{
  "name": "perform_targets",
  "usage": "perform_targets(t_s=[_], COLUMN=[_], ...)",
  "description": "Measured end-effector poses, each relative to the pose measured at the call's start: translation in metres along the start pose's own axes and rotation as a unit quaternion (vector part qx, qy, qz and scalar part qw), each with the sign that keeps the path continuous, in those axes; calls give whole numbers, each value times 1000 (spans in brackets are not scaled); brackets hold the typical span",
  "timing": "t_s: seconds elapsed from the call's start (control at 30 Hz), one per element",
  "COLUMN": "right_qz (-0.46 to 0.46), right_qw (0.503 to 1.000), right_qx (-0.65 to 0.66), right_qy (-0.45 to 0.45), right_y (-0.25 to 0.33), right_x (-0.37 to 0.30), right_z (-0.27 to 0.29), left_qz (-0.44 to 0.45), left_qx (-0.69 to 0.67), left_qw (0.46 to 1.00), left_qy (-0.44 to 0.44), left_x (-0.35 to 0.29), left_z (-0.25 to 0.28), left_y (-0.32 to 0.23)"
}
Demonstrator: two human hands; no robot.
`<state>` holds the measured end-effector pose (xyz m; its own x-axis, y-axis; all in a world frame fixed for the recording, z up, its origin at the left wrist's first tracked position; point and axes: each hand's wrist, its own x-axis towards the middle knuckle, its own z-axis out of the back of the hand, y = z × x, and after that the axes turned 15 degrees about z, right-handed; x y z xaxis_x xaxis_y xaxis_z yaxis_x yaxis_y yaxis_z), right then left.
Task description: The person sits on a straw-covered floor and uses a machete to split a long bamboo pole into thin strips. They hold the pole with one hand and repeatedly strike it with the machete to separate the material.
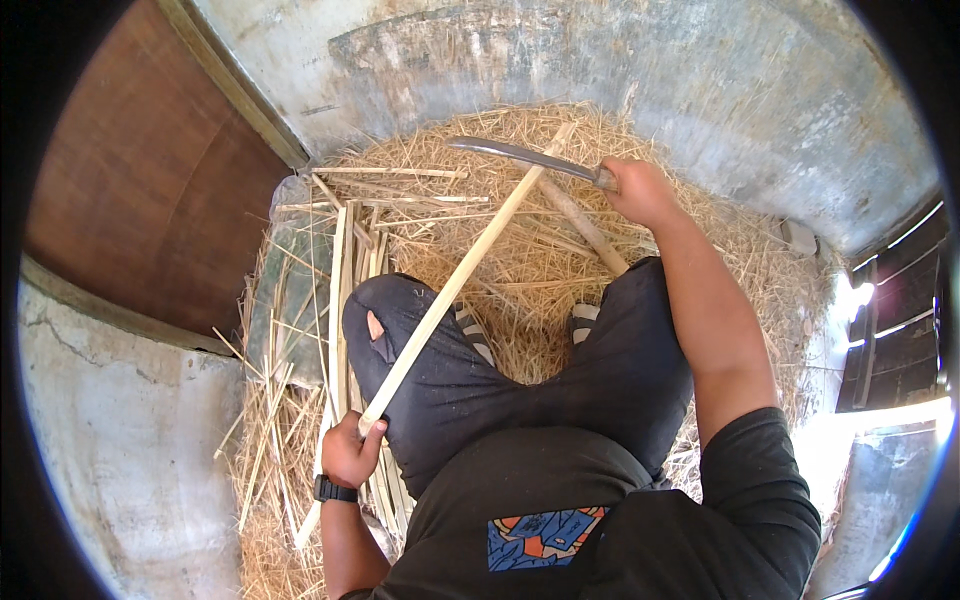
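My left hand, with a dark watch on its wrist, is closed round the lower end of a long pale bamboo strip. The strip slants up and away across my left thigh. My right hand grips the handle of a machete with a slightly curved dark blade. The blade points left and crosses the strip near its far end. A round wooden stick lies under this crossing, its near end by my right knee.
Several split bamboo strips lie along my left side. Shavings and straw cover the ground. Ahead curves a worn grey wall; a brown wooden panel stands at left. Dark slats let light in at right.
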<state>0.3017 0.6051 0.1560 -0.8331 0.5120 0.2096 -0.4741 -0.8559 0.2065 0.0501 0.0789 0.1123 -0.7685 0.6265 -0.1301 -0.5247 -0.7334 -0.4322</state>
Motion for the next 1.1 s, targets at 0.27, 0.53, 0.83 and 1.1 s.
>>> perform_targets(t_s=[0.27, 0.53, 0.83, 1.1], right_qz=[-41, -97, 13, -62], right_qw=[999, 995, 1000, 998], right_qx=[-19, -13, -6, -20], right_qy=[7, -26, 25, -24], right_y=[9, -6, 19, -20], right_x=[3, 7, -2, 4], right_z=[-2, -11, 9, -29], left_qz=[-1, -19, -30, -9], left_qx=[23, 24, 10, 89], left_qw=[1000, 999, 999, 995], left_qy=[-20, -31, -24, -52], left_x=[-2, 9, 5, 11], left_z=[0, -8, 1, 2], left_y=[-1, 4, 3, -3])
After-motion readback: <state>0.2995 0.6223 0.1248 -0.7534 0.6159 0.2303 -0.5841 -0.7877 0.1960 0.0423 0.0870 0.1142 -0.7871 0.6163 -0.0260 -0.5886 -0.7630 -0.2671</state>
